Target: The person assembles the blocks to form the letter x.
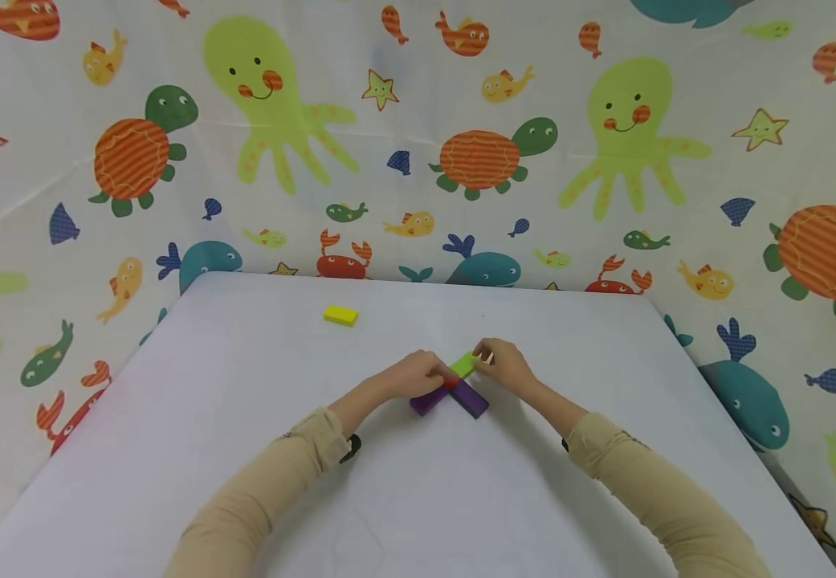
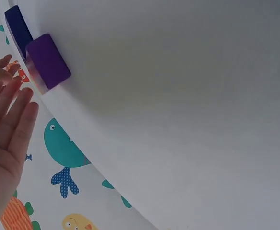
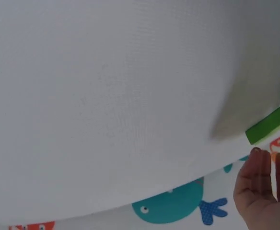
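Observation:
Several flat blocks meet in a cross-like shape on the white table. A lime green block [image 1: 465, 365] points to the back right, a purple block [image 1: 471, 399] to the front right, and another purple block [image 1: 428, 400] to the front left. At their meeting point shows a bit of a red block [image 1: 451, 383], mostly hidden by my left hand [image 1: 412, 375]. Its fingertips reach over that red piece; in the left wrist view its fingers [image 2: 15, 120] are long and fairly straight. My right hand [image 1: 506, 367] has its fingertips at the outer end of the green block.
Farther back on the left lies a yellow block [image 1: 341, 315], apart from the others. Behind the white table [image 1: 172, 449] hangs a cloth backdrop [image 1: 418, 96] printed with sea animals, which also runs along both sides.

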Action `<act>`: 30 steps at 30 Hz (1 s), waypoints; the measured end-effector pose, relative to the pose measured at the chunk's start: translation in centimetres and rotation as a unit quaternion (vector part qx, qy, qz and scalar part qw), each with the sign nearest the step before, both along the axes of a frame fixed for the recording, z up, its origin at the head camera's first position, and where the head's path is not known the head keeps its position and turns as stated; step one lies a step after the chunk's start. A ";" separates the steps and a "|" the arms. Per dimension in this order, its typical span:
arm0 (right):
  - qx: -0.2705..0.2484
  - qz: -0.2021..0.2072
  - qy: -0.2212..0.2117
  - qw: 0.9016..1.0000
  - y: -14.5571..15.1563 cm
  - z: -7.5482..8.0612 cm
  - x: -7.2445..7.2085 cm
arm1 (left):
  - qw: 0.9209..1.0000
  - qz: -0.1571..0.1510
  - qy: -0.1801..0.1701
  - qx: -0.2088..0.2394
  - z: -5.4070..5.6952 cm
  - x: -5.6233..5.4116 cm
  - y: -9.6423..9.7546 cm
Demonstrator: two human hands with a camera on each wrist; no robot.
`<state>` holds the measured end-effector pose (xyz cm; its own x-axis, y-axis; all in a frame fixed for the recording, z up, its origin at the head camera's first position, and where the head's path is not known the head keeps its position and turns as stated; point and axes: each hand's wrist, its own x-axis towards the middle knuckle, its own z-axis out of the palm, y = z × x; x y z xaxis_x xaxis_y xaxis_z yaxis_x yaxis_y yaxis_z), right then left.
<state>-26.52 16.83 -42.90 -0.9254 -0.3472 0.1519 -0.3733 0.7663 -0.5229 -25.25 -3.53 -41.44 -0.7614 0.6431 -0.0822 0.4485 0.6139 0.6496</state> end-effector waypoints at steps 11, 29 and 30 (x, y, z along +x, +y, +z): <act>0.098 0.123 0.075 0.985 -0.5 0.2 1.9 | 0.995 0.045 0.089 0.006 0.7 -0.1 -3.0; 0.168 0.203 0.135 0.955 -1.1 -1.4 1.9 | 0.991 0.102 0.083 -0.019 0.7 -1.8 -6.5; 0.167 0.204 0.137 0.955 -1.1 -1.5 1.9 | 0.991 0.105 0.082 -0.020 0.6 -2.0 -6.7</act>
